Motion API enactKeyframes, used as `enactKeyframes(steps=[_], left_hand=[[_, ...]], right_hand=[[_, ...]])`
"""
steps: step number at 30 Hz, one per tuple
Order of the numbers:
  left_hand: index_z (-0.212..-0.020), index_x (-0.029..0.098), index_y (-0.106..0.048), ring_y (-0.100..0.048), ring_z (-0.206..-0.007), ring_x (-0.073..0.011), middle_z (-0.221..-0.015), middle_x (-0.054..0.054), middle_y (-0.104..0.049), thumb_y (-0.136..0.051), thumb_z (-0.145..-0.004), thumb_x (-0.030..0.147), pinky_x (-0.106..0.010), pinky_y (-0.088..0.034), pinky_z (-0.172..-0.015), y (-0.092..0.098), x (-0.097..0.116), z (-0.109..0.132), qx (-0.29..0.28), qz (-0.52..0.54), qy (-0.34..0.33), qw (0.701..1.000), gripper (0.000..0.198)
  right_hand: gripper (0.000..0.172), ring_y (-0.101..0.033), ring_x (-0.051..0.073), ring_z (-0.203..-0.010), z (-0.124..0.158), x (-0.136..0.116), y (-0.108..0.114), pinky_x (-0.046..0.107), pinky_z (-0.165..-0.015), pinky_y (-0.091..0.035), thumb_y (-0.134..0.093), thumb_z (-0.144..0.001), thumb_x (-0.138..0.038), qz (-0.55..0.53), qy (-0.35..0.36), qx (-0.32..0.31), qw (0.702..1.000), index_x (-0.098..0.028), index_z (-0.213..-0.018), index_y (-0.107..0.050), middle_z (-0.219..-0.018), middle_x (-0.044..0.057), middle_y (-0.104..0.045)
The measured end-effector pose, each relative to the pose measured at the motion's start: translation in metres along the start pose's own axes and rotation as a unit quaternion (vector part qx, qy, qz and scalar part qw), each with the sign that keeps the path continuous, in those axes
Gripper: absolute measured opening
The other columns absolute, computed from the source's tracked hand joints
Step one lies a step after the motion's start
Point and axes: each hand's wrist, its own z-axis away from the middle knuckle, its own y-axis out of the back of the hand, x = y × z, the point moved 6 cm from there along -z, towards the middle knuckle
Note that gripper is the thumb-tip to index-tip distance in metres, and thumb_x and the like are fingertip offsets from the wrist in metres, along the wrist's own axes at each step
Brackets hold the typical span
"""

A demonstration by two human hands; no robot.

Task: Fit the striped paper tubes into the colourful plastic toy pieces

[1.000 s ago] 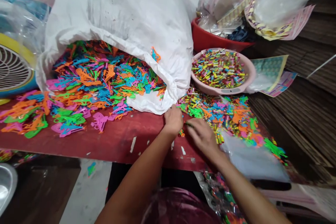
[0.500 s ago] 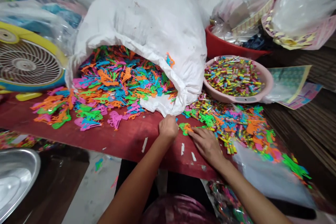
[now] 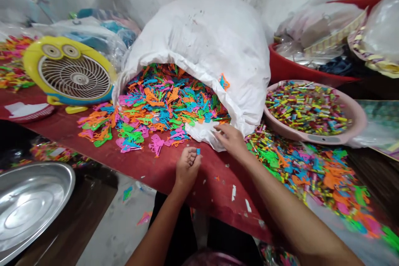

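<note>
My left hand (image 3: 187, 168) is curled palm up over the red table, closed around a small blue piece (image 3: 198, 151) whose end shows beside the thumb. Most of that piece is hidden in the fingers. At the lower lip of a big white sack (image 3: 199, 29), my right hand (image 3: 231, 139) has its fingers stretched out and apart, with nothing visible in them. From the sack's mouth spill flat plastic toy guns (image 3: 168, 95) in orange, green, blue and pink. Several pink ones (image 3: 156, 145) lie just left of my left hand.
A pink basin (image 3: 314, 138) of small colourful tubes stands at the right, beside a mixed spread of toys and tubes (image 3: 311, 170). At the left are a yellow fan (image 3: 77, 77), a red basket (image 3: 34, 113) and a metal basin (image 3: 34, 212). Paper scraps (image 3: 233, 193) lie near the table edge.
My right hand has left the toys at the right and reached the sack's lip. My left hand has turned palm up, showing the blue piece. The view has swung left.
</note>
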Motion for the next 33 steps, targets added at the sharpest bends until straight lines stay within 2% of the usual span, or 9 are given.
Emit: enactKeyframes(steps=[4, 9, 14, 18, 20, 23, 25, 29, 33], left_hand=[[-0.100, 0.017, -0.061, -0.054, -0.060, -0.0081, -0.073, 0.003, -0.059, -0.068, -0.073, 0.030, -0.020, -0.045, -0.060, 0.000, -0.004, -0.004, 0.013, 0.014, 0.012, 1.000, 0.031], [-0.095, 0.016, -0.062, -0.051, -0.057, -0.0069, -0.070, 0.004, -0.057, -0.071, -0.071, 0.031, -0.018, -0.043, -0.056, 0.000, -0.007, -0.007, 0.022, 0.030, 0.015, 0.999, 0.029], [-0.087, 0.016, -0.060, -0.053, -0.059, -0.0081, -0.066, 0.004, -0.055, -0.071, -0.074, 0.037, -0.018, -0.043, -0.055, 0.002, -0.008, -0.007, 0.021, 0.049, 0.014, 0.998, 0.027], [-0.091, 0.015, -0.061, -0.059, -0.064, -0.0107, -0.072, 0.000, -0.061, -0.073, -0.072, 0.042, -0.020, -0.047, -0.056, 0.004, -0.010, -0.006, 0.038, 0.084, 0.033, 0.995, 0.036], [-0.095, 0.013, -0.062, -0.061, -0.067, -0.0118, -0.074, -0.002, -0.064, -0.074, -0.072, 0.043, -0.021, -0.049, -0.058, 0.004, -0.009, -0.003, 0.042, 0.095, 0.043, 0.994, 0.040], [-0.099, 0.012, -0.064, -0.061, -0.066, -0.0112, -0.076, -0.003, -0.066, -0.072, -0.074, 0.041, -0.021, -0.049, -0.059, -0.004, -0.005, 0.003, 0.018, 0.104, 0.049, 0.993, 0.039], [-0.099, 0.013, -0.064, -0.060, -0.065, -0.0099, -0.078, -0.003, -0.067, -0.072, -0.075, 0.040, -0.020, -0.048, -0.059, -0.011, -0.003, 0.007, 0.001, 0.113, 0.048, 0.992, 0.037], [-0.088, 0.014, -0.062, -0.055, -0.056, -0.0074, -0.070, 0.001, -0.063, -0.074, -0.071, 0.040, -0.018, -0.043, -0.053, -0.018, -0.004, 0.011, -0.003, 0.110, 0.056, 0.992, 0.033], [-0.076, 0.015, -0.061, -0.044, -0.047, -0.0046, -0.058, 0.006, -0.054, -0.075, -0.069, 0.036, -0.016, -0.034, -0.047, -0.023, 0.002, 0.016, -0.048, 0.052, 0.055, 0.996, 0.026]], right_hand=[[0.030, -0.059, 0.025, -0.104, -0.064, -0.011, -0.049, 0.034, -0.088, -0.045, -0.059, -0.087, -0.026, 0.064, -0.079, -0.034, 0.994, -0.014, -0.114, -0.065, -0.115, 0.014, -0.064], [0.019, -0.059, 0.025, -0.101, -0.076, -0.003, -0.064, 0.032, -0.086, -0.041, -0.052, -0.090, -0.023, 0.042, -0.114, -0.015, 0.993, -0.014, -0.097, -0.067, -0.106, 0.016, -0.067], [0.024, -0.062, 0.021, -0.089, -0.048, 0.010, -0.036, 0.029, -0.078, -0.043, -0.044, -0.091, -0.025, -0.052, -0.115, 0.011, 0.992, -0.015, -0.084, -0.066, -0.090, 0.011, -0.070], [0.034, -0.063, 0.016, -0.068, -0.006, 0.006, -0.015, 0.025, -0.063, -0.047, -0.040, -0.094, -0.037, -0.183, -0.129, 0.001, 0.975, -0.016, -0.084, -0.065, -0.079, 0.006, -0.071], [0.034, -0.061, 0.014, -0.061, 0.021, -0.001, -0.015, 0.025, -0.058, -0.047, -0.050, -0.090, -0.045, -0.344, -0.163, -0.013, 0.925, -0.015, -0.084, -0.066, -0.080, 0.007, -0.072], [0.032, -0.060, 0.012, -0.058, 0.058, -0.017, -0.025, 0.023, -0.056, -0.047, -0.069, -0.079, -0.046, -0.564, -0.221, -0.028, 0.795, -0.014, -0.083, -0.069, -0.080, 0.007, -0.072], [0.031, -0.059, 0.011, -0.058, 0.075, -0.026, -0.031, 0.023, -0.056, -0.046, -0.073, -0.076, -0.045, -0.602, -0.238, -0.031, 0.762, -0.015, -0.082, -0.071, -0.078, 0.007, -0.072], [0.030, -0.059, 0.011, -0.059, 0.094, -0.031, -0.035, 0.023, -0.056, -0.046, -0.072, -0.077, -0.044, -0.596, -0.242, -0.039, 0.764, -0.014, -0.081, -0.070, -0.078, 0.006, -0.071], [0.039, -0.060, 0.011, -0.062, 0.102, -0.020, -0.023, 0.022, -0.057, -0.046, -0.075, -0.076, -0.041, -0.526, -0.223, -0.072, 0.818, -0.017, -0.106, -0.067, -0.081, 0.003, -0.069]])
